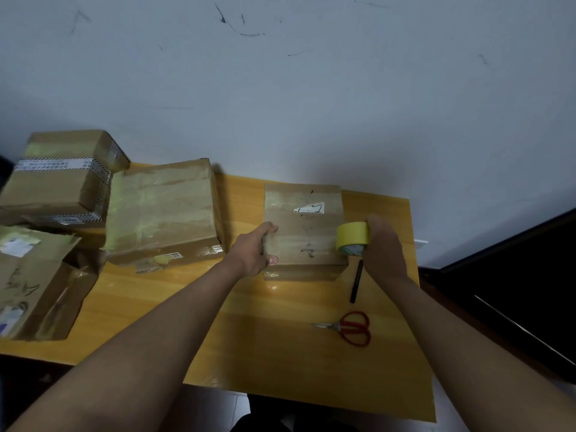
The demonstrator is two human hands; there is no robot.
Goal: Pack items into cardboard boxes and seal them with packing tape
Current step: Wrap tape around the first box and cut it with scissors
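- A closed cardboard box (304, 227) sits flat on the yellow wooden table (280, 338), right between the person's two hands.
- The left hand (257, 247) grips the box's left edge: fingers curl over the top near the far corner and the thumb presses on the lid near the front corner.
- The right hand (381, 241) is wrapped round a roll of yellow packing tape (352, 238), holding it upright against the box's right edge, low towards the front corner.
- The two hands stand well apart, with the full width of the box between them.
- The box lid carries clear tape strips, a torn white label and some pen scribbles; its flaps are down, so nothing inside can be seen.
- A black marker pen (356, 281) lies on the table just beside the box's front right corner, under the right hand.
- Red-handled scissors (349, 328) lie nearer the person, blades pointing left.
- To the left, a larger taped box (162, 210) rests closed on the table, just beside the left forearm's line.
- Further left, a box with striped tape (59, 173) is stacked on another one, both closed.
- At the near left edge an opened box (40, 282) stands with a flap up; its inside is dark, and I cannot tell what it holds.
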